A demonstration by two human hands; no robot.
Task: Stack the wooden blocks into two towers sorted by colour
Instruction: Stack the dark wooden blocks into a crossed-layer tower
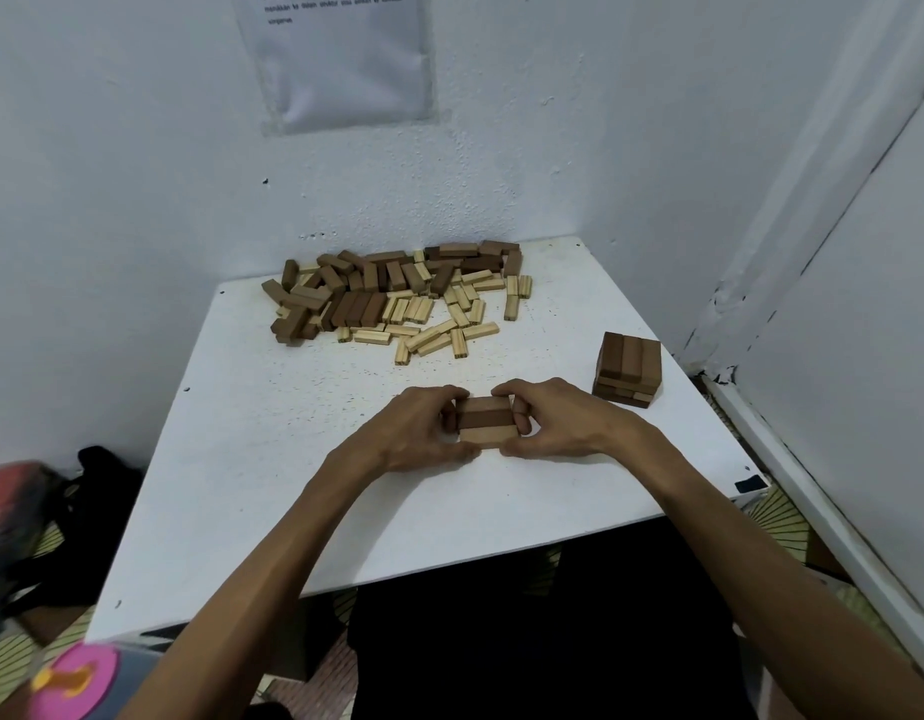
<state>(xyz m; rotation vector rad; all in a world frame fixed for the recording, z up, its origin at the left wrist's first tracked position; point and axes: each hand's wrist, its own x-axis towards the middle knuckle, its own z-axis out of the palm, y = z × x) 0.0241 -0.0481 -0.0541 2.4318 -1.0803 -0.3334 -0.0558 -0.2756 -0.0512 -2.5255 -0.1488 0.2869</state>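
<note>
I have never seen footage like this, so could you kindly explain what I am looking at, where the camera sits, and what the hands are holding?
There is no machine here: a person works with bare hands. The single picture comes from a camera worn on their head, looking forward and down. The left hand and right hand grip a small row of blocks from either side, on the white table. The row has brown pieces and a pale one. Near the wall lies a loose pile of blocks, dark and light mixed. To the right stands a short tower, mostly dark, with a few pale ends low down.
</note>
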